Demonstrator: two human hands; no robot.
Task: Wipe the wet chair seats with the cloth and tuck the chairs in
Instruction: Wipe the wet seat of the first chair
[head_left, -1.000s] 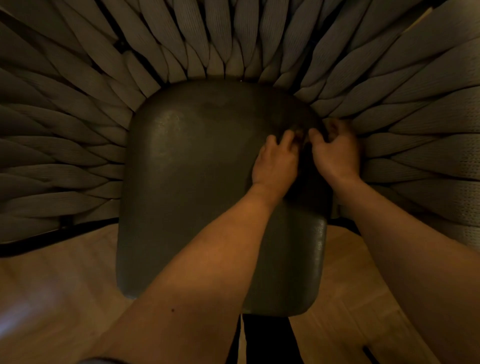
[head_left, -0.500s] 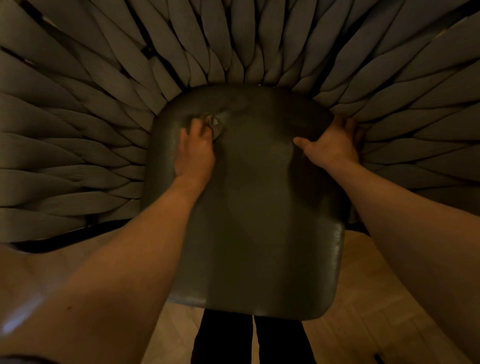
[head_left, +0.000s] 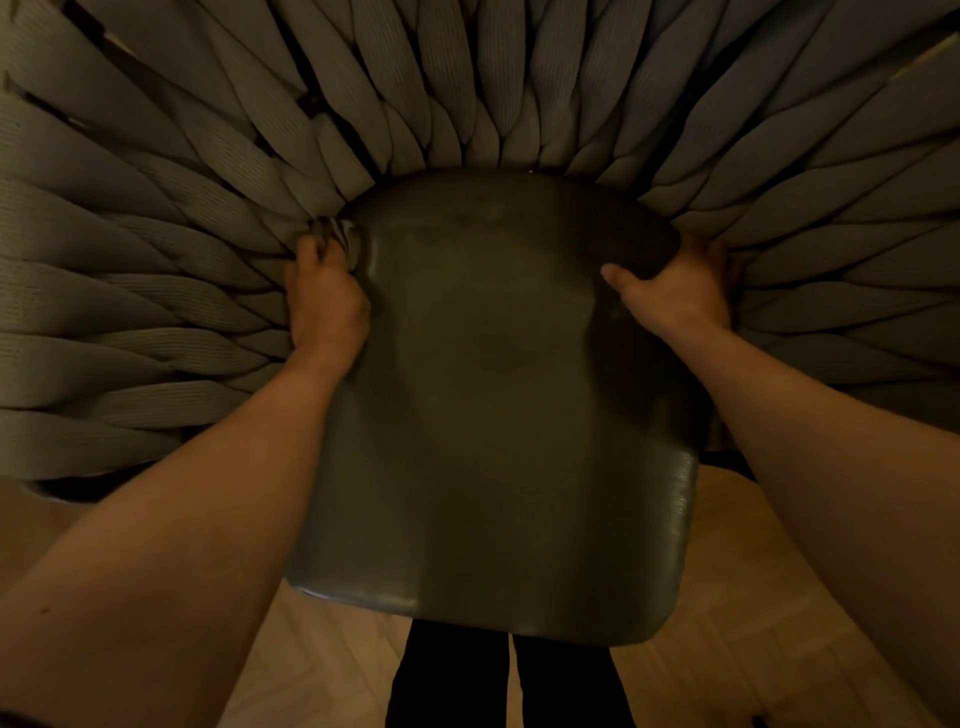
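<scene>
A dark grey padded chair seat (head_left: 498, 405) fills the middle of the head view. My left hand (head_left: 324, 301) is at the seat's far left corner and grips a small crumpled cloth (head_left: 337, 234), which pokes out beyond the fingers against the straps. My right hand (head_left: 675, 291) holds the seat's far right edge, thumb on top of the cushion, fingers curled down between the cushion and the straps. Most of the cloth is hidden under my left hand.
Wide grey woven straps (head_left: 156, 260) of the chair's back and sides fan out around the seat. Light wooden parquet floor (head_left: 322, 670) shows at the bottom, with my dark trouser legs (head_left: 509, 686) below the seat's front edge.
My left hand has slid the cloth across the back of the seat from right to left, ending at the far left corner. My right hand stays on the right edge.
</scene>
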